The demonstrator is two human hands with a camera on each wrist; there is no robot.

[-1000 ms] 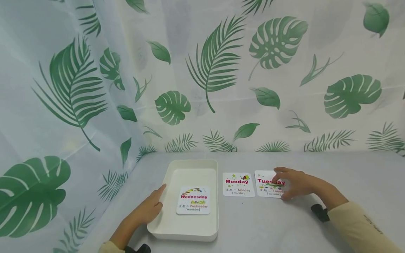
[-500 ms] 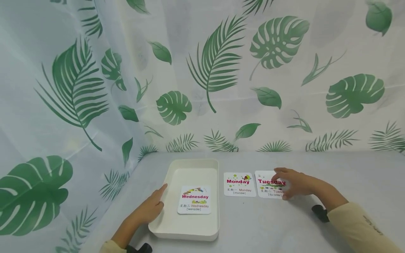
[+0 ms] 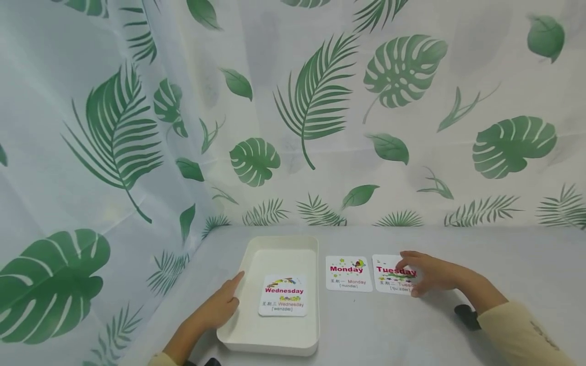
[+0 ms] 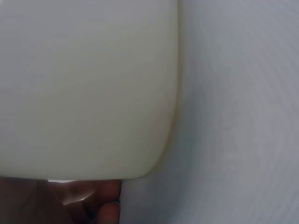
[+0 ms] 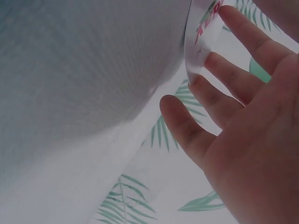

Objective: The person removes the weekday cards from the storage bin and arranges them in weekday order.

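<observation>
A white card printed "Wednesday" (image 3: 284, 296) lies inside a shallow white rectangular tray (image 3: 267, 341). My left hand (image 3: 218, 307) holds the tray's left side, index finger along the rim and thumb over it. Curled fingers (image 4: 108, 212) show beside the tray wall (image 4: 103, 93) in the left wrist view. To the right, my right hand (image 3: 432, 274) spreads over the right part of a "Tuesday" card (image 3: 389, 277). Its fingers stay fairly straight, with fingertips (image 5: 198, 83) at the card's edge in the right wrist view. A "Monday" card (image 3: 349, 274) lies between the tray and the Tuesday card.
All of this rests on a pale grey tabletop (image 3: 366, 330). White curtains (image 3: 320, 178) with green leaf prints hang behind the table and along its left side. A dark band (image 3: 467, 316) sits at my right wrist.
The head view has tipped slightly, so everything appears a little lower. Both hands keep their places at the tray and the Tuesday card.
</observation>
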